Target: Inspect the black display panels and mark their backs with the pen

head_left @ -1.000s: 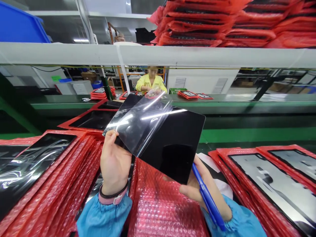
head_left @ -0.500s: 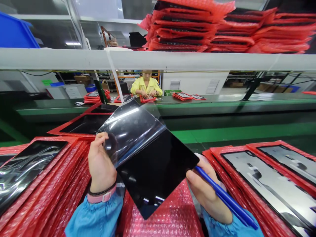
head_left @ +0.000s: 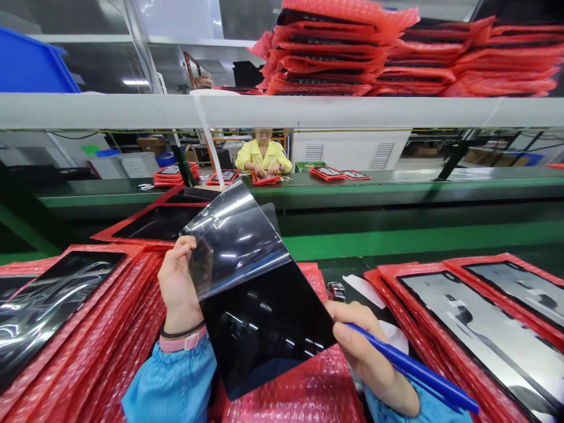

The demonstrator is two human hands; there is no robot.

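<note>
A glossy black screen panel (head_left: 264, 329) is held up at a slant in front of me, its lower end bare. Clear protective film (head_left: 238, 229) is folded up from its upper part, with bright reflections on it. My left hand (head_left: 178, 288) pinches the film's left edge between thumb and fingers. At the panel's right corner, my right hand (head_left: 370, 352) grips the panel between thumb and fingers, and a blue pen (head_left: 414, 364) also lies in that hand, pointing back toward the sleeve. Below the panel is red bubble wrap (head_left: 299, 388).
To the left stands a stack of red bubble-wrap sleeves (head_left: 118, 317) topped by a black screen (head_left: 57, 299). On the right lie silver-backed panels (head_left: 476, 329) on red wrap. A shelf (head_left: 352, 111) above bears red-wrapped stacks (head_left: 326, 53). A person (head_left: 263, 155) works at the far bench.
The panel has turned clockwise, its right corner dropping down and left with my right hand. A white slip and a small shiny metal object now show beyond that hand.
</note>
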